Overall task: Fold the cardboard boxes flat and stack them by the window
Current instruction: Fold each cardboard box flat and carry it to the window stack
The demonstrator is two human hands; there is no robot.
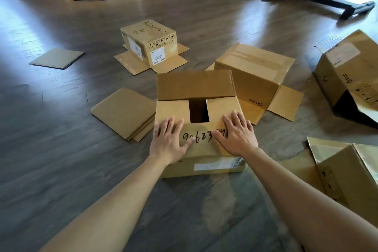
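A box (pixel 199 129) is being pressed on the floor (pixel 61 149), near the middle of the visible boards. The left hand (pixel 167 141) and the right hand (pixel 238 135) are being laid flat on its near top flap, fingers straight and spread, nothing clamped in either grip. The far flap is being left half raised, and a dark gap is being shown between the two side flaps.

The cardboard is judged light and stiff, bending only along its creases; it is likely to slide on the smooth floor if pushed sideways. A hold is best taken at the flap edges or at opposite corners, so that the walls can be skewed flat.

Flattened sheets (pixel 124 112) are lying just left of the box, and another sheet (pixel 57 58) is lying toward the floor's far left. Other boxes (pixel 253 75) are being left standing beyond and to the right, not yet folded. No window is being shown.
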